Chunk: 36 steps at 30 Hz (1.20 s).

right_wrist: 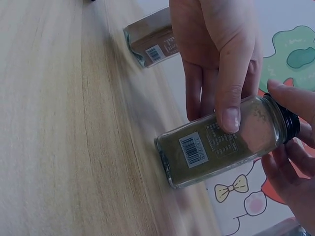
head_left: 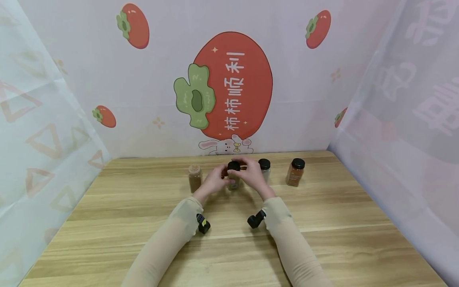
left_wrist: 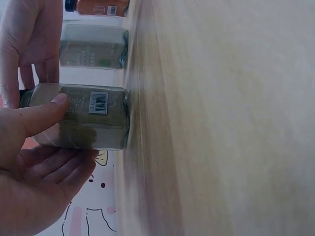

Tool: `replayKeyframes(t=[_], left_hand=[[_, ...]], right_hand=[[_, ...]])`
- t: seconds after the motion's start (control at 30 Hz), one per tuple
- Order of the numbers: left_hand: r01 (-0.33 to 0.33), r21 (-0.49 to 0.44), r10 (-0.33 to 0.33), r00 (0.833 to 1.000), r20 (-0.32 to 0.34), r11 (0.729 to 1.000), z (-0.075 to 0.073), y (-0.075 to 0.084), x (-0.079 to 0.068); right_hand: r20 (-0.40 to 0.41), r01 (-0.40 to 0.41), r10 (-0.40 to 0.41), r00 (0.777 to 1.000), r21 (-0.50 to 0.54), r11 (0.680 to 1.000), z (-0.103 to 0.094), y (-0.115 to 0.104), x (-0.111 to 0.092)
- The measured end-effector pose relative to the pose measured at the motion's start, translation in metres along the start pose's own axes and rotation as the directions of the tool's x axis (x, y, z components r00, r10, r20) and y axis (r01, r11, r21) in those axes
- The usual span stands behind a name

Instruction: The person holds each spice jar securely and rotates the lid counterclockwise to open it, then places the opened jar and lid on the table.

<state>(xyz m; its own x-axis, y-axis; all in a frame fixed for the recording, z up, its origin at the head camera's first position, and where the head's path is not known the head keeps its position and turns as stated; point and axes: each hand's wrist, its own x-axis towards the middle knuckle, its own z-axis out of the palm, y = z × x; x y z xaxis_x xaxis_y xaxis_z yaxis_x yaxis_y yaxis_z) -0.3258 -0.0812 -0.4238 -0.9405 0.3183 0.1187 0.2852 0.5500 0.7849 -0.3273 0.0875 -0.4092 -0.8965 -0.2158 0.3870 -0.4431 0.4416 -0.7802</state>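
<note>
A glass spice jar (head_left: 234, 185) with olive-brown powder stands upright between both hands near the back of the table. My left hand (head_left: 214, 181) grips its body, the thumb lying beside the barcode label (right_wrist: 193, 149). Around the black lid (right_wrist: 290, 120), the fingers and thumb of my right hand (head_left: 253, 173) hold on from the other side. The jar's base is right at the tabletop in the left wrist view. Left of the hands stands a jar of brown powder (head_left: 195, 184) with a perforated shaker top (head_left: 195, 170) and no black lid.
Just right of my right hand is a black-lidded jar (head_left: 264, 164), partly hidden by the hand. Farther right stands a jar of orange-red spice (head_left: 295, 173), also black-lidded. A printed cloth wall (head_left: 161, 139) rises behind the wooden table (head_left: 125, 215).
</note>
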Motion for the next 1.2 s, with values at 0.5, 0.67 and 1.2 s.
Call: replayKeyframes(t=[0.5,0.67,1.2], left_hand=[[-0.010,0.031,0.010,1.000,0.009,0.999,-0.0022,-0.0026,-0.0017],[0.007,0.030,-0.007,1.000,0.016,1.000,-0.0027,-0.0014,-0.0018],[0.021,0.061,-0.024,0.999,0.044,0.998,-0.0054,0.0035,-0.0009]], right_hand=[[-0.011,-0.036,0.036,0.999,0.063,0.997,0.0043,0.0034,-0.0029],[-0.016,-0.035,0.036,0.999,0.084,0.996,0.0049,0.0060,-0.0022],[0.025,-0.019,0.016,1.000,0.133,0.991,0.0024,0.0057,0.0030]])
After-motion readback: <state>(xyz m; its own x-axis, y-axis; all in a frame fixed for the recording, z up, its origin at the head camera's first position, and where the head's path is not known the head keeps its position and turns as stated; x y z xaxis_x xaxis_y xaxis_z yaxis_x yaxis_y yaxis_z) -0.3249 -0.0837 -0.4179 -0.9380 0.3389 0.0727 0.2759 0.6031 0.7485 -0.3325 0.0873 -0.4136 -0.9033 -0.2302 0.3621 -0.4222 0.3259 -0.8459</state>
